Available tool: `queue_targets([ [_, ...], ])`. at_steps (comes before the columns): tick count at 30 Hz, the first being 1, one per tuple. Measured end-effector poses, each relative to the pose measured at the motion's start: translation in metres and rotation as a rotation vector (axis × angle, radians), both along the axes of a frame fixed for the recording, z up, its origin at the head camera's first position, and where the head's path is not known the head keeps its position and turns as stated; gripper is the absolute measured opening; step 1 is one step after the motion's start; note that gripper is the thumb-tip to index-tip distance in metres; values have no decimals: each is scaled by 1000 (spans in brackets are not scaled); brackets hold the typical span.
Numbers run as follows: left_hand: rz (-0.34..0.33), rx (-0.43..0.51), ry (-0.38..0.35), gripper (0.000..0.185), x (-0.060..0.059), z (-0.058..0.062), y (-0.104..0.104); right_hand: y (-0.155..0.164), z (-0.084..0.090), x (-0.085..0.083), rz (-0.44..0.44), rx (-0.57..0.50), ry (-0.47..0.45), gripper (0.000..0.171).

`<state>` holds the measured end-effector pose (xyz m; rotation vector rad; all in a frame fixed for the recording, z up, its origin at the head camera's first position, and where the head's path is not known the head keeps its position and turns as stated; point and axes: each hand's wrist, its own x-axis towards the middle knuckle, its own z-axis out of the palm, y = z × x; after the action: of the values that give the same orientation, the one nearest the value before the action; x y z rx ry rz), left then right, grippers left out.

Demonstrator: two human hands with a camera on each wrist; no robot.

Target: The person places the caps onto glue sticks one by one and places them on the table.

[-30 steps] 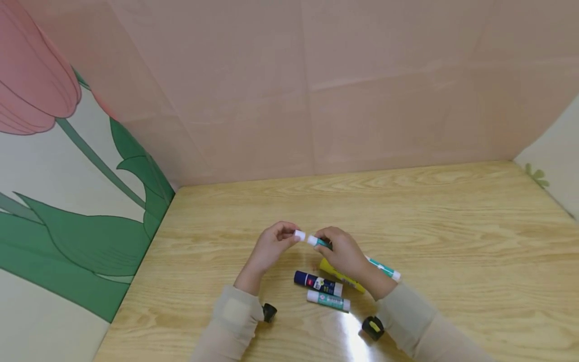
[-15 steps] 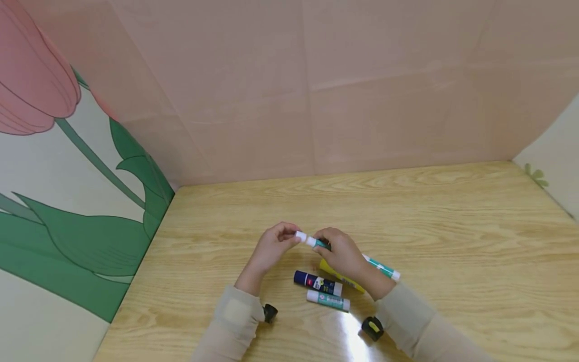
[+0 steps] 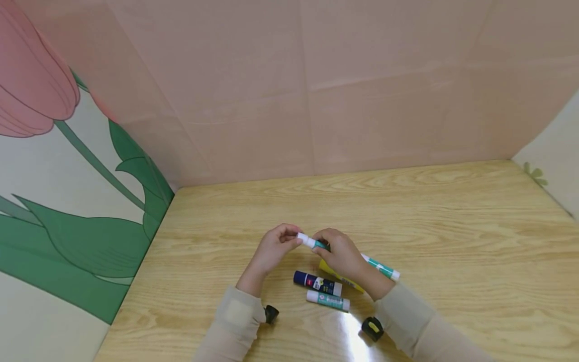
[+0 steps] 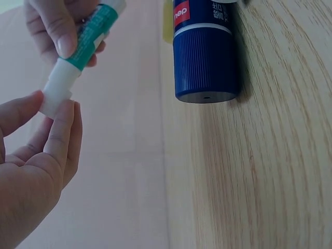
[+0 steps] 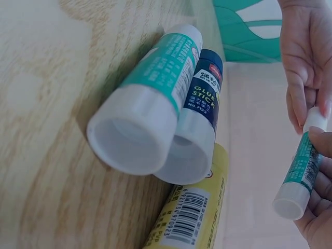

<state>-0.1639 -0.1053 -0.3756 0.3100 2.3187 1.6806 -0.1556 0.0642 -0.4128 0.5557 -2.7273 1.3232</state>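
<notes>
Over the table my right hand [image 3: 340, 253] grips a white and teal glue stick [image 4: 93, 39] round its barrel. The thumb and fingertips of my left hand [image 3: 273, 249] pinch the white cap [image 4: 55, 96] at the stick's end. In the left wrist view the cap lines up with the white neck and meets it, with a small step at the joint. Below the hands lie a navy glue stick [image 3: 318, 283], a second teal glue stick [image 3: 328, 300] and a yellow tube [image 3: 341, 275], which the right hand partly hides.
Another teal glue stick [image 3: 382, 268] lies beyond my right wrist. Dark wrist cameras [image 3: 372, 328] jut from both cuffs. The wooden table [image 3: 452, 226] ends at a pink backdrop [image 3: 249, 100], with a tulip-print panel [image 3: 90, 241] on the left.
The gap between the white cap and the glue stick has closed: my left hand has brought the cap slightly rightward onto the stick's end. The things lying on the table have stayed put.
</notes>
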Motion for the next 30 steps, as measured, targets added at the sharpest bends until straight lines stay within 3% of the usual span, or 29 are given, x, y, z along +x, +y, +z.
queue_targets([
  [2, 0, 4, -2, 21, 0, -2, 0, 0, 1, 0, 1, -2, -4, 12],
  [9, -26, 22, 18, 22, -11, -27, -4, 0, 2, 1, -3, -1, -24, 12],
  [30, -38, 18, 26, 22, -8, -33, 2, 0, 2, 3, 9, 20, -32, 14],
])
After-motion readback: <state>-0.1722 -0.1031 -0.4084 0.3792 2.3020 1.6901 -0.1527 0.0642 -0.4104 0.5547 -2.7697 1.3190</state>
